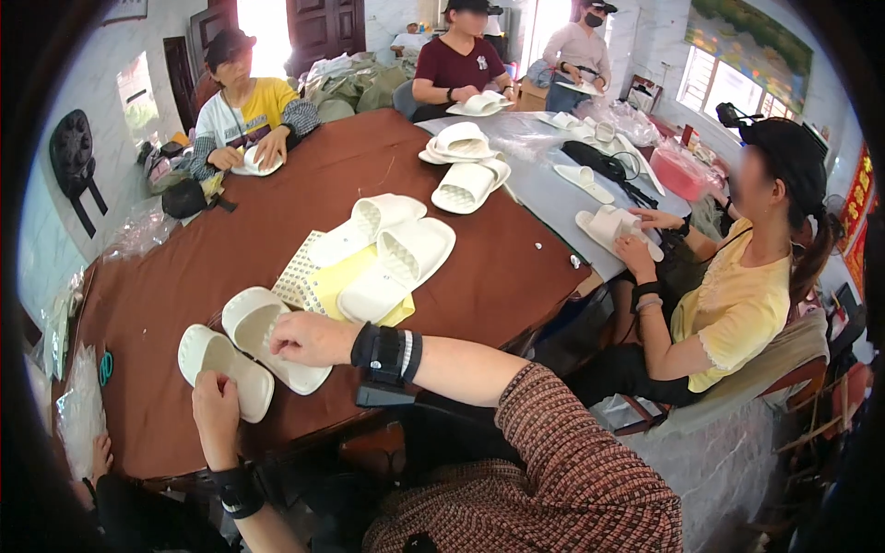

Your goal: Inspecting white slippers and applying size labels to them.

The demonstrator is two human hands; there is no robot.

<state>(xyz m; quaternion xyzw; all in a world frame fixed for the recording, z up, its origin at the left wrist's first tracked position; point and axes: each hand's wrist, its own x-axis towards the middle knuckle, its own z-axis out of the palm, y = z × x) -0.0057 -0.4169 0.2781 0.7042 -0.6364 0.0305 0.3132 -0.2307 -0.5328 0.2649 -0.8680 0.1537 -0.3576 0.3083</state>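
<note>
Two white slide slippers lie side by side on the brown-covered table close to me, their broad straps facing away. My left hand (217,405) is closed at the outer edge of the left slipper (251,387), fingers bent against it. Over the right slipper (251,318) my right hand (313,338) is closed, thumb and fingertips drawn together near the inner side of the strap. Whatever those fingertips pinch, if anything, is too small to make out. Just beyond lies a sheet with rows of small studs (295,274), beside a yellow sheet (395,313) partly under another white pair (401,263).
More white slippers (468,184) are grouped farther back. Green-blue scissors (106,367) lie at the left edge beside plastic bags (81,419). A co-worker in yellow (737,304) handles a slipper at the grey table (544,184) on the right; others sit or stand across.
</note>
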